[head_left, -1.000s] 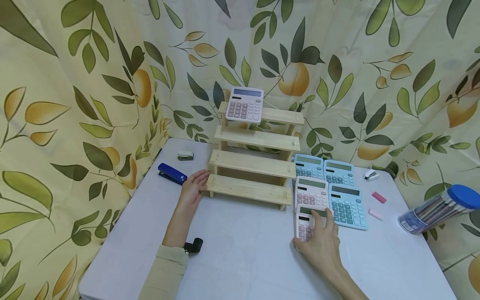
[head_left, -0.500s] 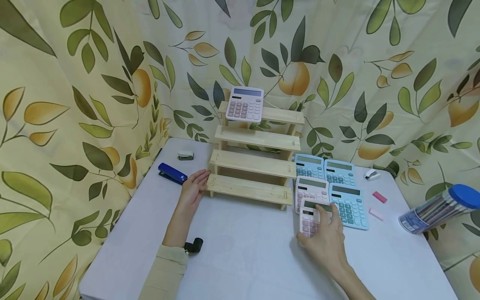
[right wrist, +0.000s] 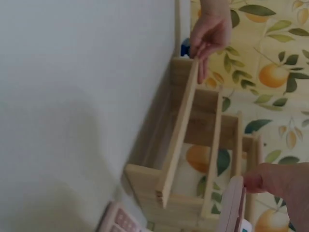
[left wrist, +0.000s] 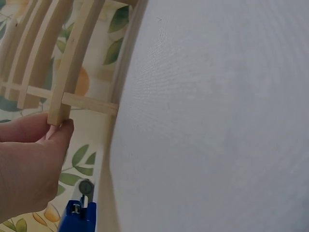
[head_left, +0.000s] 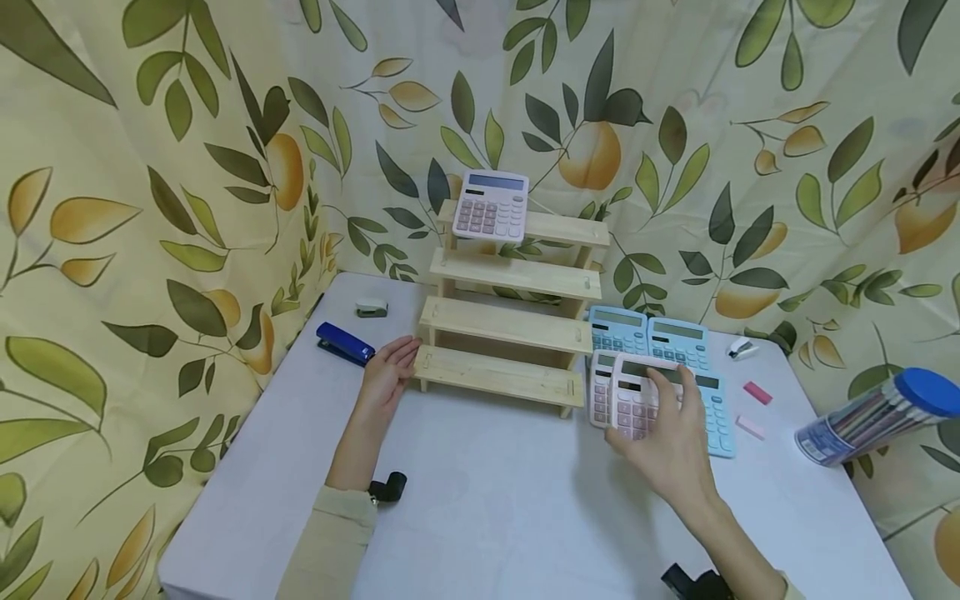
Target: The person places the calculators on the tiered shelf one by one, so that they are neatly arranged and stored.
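Observation:
My left hand (head_left: 384,379) pinches the left end of the lowest shelf of a wooden stepped display rack (head_left: 510,323). The left wrist view shows finger and thumb at the end of that shelf (left wrist: 72,72). With thumb and fingers at its edges, my right hand (head_left: 675,446) holds a pink calculator (head_left: 636,410) up off the table. It overlaps a second pink calculator (head_left: 600,400) lying beneath. Another pink calculator (head_left: 491,207) leans upright on the rack's top shelf, at the left. Three blue calculators (head_left: 678,333) lie right of the rack, one partly hidden by the held calculator.
A blue stapler (head_left: 343,343) and a small white stapler (head_left: 371,309) lie left of the rack. Two pink erasers (head_left: 757,392), a small white item (head_left: 742,349) and a blue-lidded jar of pencils (head_left: 862,421) are at the right. A patterned curtain (head_left: 697,125) hangs behind.
My right hand has lifted the near pink calculator off the table and moved it up, away from me and slightly right. My left hand stays at the rack.

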Motion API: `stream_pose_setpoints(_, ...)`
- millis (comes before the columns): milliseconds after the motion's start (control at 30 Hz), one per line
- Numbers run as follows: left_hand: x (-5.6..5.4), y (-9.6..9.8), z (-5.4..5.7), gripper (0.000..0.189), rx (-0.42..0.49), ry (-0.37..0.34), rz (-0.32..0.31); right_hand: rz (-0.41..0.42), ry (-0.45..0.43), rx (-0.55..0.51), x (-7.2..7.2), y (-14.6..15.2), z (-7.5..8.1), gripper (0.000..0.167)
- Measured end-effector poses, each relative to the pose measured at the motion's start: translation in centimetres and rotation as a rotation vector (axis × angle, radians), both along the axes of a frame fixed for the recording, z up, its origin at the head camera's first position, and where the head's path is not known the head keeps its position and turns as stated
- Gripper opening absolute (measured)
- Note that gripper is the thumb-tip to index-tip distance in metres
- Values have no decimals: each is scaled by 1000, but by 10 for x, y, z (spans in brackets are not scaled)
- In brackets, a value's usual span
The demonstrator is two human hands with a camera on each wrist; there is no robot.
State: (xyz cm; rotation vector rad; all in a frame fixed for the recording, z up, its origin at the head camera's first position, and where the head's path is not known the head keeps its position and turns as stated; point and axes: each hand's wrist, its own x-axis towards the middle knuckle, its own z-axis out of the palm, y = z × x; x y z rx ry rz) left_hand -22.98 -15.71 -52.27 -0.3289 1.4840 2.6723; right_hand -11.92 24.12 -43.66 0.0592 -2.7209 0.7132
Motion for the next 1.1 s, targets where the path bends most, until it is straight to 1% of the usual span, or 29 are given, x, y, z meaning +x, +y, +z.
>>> stream_pose_setpoints(167, -1, 1, 1, 67, -9, 7, 4, 26, 21, 17, -8, -1, 14, 101)
stream_pose_setpoints(400, -2, 0, 1, 67, -17, -4, 8, 43, 43, 15, -21, -3, 30, 99)
stream_pose_setpoints(567, -2, 0, 1, 67, -19, -10, 9, 68, 59, 25, -33, -6, 42, 99)
stream_pose_setpoints(733, -2, -1, 3, 66, -23, -6, 13, 74, 51, 29, -45, -12, 54, 100)
stream_pose_setpoints(867, -2, -1, 3, 67, -17, -12, 16, 84, 29, 23, -56, -16, 59, 102)
stream_pose_setpoints(1100, 0, 0, 0, 67, -15, -16, 3, 96, 12, 22, -71, -18, 62, 101)
